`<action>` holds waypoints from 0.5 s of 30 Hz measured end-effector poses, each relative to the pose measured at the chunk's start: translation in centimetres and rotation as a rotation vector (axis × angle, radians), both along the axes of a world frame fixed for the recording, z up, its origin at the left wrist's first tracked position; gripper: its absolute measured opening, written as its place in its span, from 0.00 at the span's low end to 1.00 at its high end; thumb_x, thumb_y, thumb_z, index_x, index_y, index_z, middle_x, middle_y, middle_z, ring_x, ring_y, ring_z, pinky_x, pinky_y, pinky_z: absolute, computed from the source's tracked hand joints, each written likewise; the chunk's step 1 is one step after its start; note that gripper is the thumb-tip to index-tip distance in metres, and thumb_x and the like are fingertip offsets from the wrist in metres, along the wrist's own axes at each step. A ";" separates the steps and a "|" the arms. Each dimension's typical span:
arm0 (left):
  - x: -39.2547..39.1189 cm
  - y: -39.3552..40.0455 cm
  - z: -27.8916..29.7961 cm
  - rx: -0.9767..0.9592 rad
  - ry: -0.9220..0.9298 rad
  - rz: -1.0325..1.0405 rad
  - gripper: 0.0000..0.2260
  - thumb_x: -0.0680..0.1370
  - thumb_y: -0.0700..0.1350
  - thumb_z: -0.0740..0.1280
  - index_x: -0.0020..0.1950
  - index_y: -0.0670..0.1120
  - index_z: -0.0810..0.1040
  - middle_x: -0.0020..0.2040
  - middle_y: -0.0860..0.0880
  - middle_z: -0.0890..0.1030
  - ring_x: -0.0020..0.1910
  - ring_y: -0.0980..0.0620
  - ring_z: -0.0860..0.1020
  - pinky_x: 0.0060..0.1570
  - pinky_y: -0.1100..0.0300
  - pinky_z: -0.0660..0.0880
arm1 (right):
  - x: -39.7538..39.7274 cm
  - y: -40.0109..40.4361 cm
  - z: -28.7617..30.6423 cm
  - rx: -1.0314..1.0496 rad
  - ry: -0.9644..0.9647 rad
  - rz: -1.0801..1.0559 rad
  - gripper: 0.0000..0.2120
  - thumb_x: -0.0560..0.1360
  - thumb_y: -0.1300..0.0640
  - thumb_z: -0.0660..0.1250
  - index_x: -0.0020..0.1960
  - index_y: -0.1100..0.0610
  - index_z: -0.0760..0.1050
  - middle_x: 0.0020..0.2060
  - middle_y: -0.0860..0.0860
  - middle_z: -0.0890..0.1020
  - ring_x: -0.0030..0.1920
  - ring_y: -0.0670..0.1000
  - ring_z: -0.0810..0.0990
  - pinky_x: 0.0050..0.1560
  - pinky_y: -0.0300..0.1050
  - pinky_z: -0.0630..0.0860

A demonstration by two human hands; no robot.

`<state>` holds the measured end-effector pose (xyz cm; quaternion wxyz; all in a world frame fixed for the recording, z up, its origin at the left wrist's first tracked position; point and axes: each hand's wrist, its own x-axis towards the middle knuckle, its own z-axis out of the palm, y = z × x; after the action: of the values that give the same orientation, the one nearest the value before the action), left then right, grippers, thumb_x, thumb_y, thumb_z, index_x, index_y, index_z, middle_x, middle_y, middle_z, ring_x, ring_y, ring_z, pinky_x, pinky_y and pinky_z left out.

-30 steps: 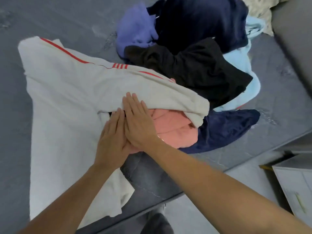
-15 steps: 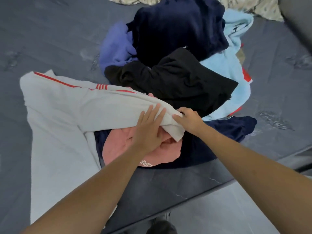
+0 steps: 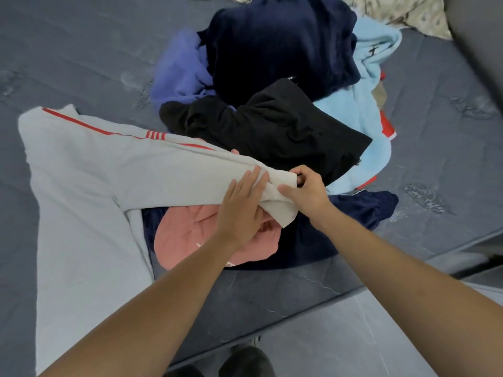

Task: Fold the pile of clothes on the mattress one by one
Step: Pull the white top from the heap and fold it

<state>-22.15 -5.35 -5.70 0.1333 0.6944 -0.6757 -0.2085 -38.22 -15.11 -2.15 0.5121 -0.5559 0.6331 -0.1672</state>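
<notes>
While the right hand [image 3: 306, 193] pinches the cuff of the grey shirt [image 3: 81, 186] spread by the mattress's [image 3: 68, 50] near edge, the left hand [image 3: 242, 208], fingers flat, should anchor the sleeve so it folds across without wrinkles.

mattress [image 3: 68, 55]: dark grey-blue
spread shirt [image 3: 81, 186]: pale grey, with thin red stripes along the sleeve
garment under the hands: salmon pink [image 3: 185, 240]
pile top [image 3: 277, 42]: navy blue
pile middle [image 3: 272, 126]: black
pile left [image 3: 179, 74]: violet-blue
pile right [image 3: 362, 110]: light blue
far cloth [image 3: 402, 12]: beige, small pattern
</notes>
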 end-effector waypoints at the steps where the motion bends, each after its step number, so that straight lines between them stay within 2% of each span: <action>1: 0.0 0.1 -0.1 0.011 0.022 -0.006 0.35 0.83 0.54 0.64 0.86 0.49 0.50 0.86 0.50 0.52 0.84 0.48 0.52 0.82 0.46 0.51 | 0.1 0.0 0.3 0.063 -0.034 -0.048 0.13 0.72 0.62 0.79 0.53 0.56 0.78 0.43 0.50 0.81 0.44 0.49 0.80 0.44 0.45 0.81; 3: -0.1 0.5 -0.2 0.014 0.114 -0.004 0.39 0.82 0.55 0.68 0.86 0.50 0.48 0.86 0.52 0.51 0.84 0.51 0.51 0.82 0.46 0.52 | 0.4 -0.1 0.9 0.173 -0.118 -0.125 0.16 0.70 0.61 0.81 0.54 0.57 0.80 0.45 0.52 0.84 0.47 0.51 0.84 0.42 0.44 0.83; 6: -0.3 0.8 0.0 0.024 0.381 0.063 0.41 0.79 0.53 0.72 0.85 0.54 0.51 0.83 0.55 0.58 0.81 0.54 0.60 0.78 0.46 0.64 | 1.3 -0.1 1.7 0.232 -0.212 -0.176 0.16 0.69 0.59 0.81 0.53 0.60 0.80 0.49 0.56 0.86 0.50 0.54 0.86 0.46 0.50 0.86; 8: -0.2 0.9 0.7 0.021 0.558 0.131 0.43 0.75 0.55 0.76 0.83 0.58 0.55 0.78 0.58 0.64 0.75 0.59 0.67 0.70 0.54 0.73 | 2.3 0.3 2.2 0.244 -0.300 -0.179 0.09 0.72 0.57 0.78 0.49 0.57 0.81 0.46 0.56 0.85 0.49 0.55 0.86 0.47 0.52 0.85; 9: 0.0 1.0 1.3 0.009 0.610 0.167 0.43 0.73 0.57 0.77 0.82 0.59 0.57 0.74 0.60 0.67 0.72 0.60 0.70 0.67 0.59 0.75 | 2.9 0.5 2.6 0.250 -0.372 -0.187 0.05 0.74 0.57 0.75 0.47 0.57 0.82 0.44 0.55 0.85 0.48 0.55 0.85 0.45 0.51 0.84; 10: 0.3 1.2 2.0 -0.001 0.655 0.212 0.41 0.72 0.58 0.78 0.80 0.62 0.59 0.71 0.61 0.70 0.69 0.60 0.73 0.64 0.62 0.75 | 3.6 0.7 3.1 0.259 -0.448 -0.201 0.06 0.75 0.56 0.72 0.47 0.58 0.82 0.44 0.55 0.86 0.48 0.56 0.85 0.45 0.50 0.84; 13: 2.4 1.2 3.7 -0.041 0.750 0.425 0.22 0.75 0.57 0.74 0.65 0.70 0.71 0.59 0.63 0.79 0.58 0.65 0.78 0.53 0.68 0.76 | 6.0 1.2 4.4 0.306 -0.569 -0.177 0.15 0.80 0.54 0.65 0.56 0.65 0.83 0.49 0.59 0.87 0.52 0.59 0.87 0.52 0.55 0.85; 15: 4.4 1.2 4.6 -0.062 0.757 0.599 0.08 0.78 0.54 0.73 0.54 0.64 0.77 0.50 0.59 0.82 0.49 0.63 0.80 0.47 0.65 0.75 | 7.7 1.5 5.2 0.302 -0.583 -0.100 0.16 0.81 0.56 0.63 0.59 0.66 0.82 0.53 0.61 0.87 0.56 0.60 0.86 0.56 0.55 0.84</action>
<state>-17.72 -4.19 -1.08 0.4446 0.7294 -0.3562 -0.3787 -30.50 -13.61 3.04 0.7393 -0.3708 0.5042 -0.2485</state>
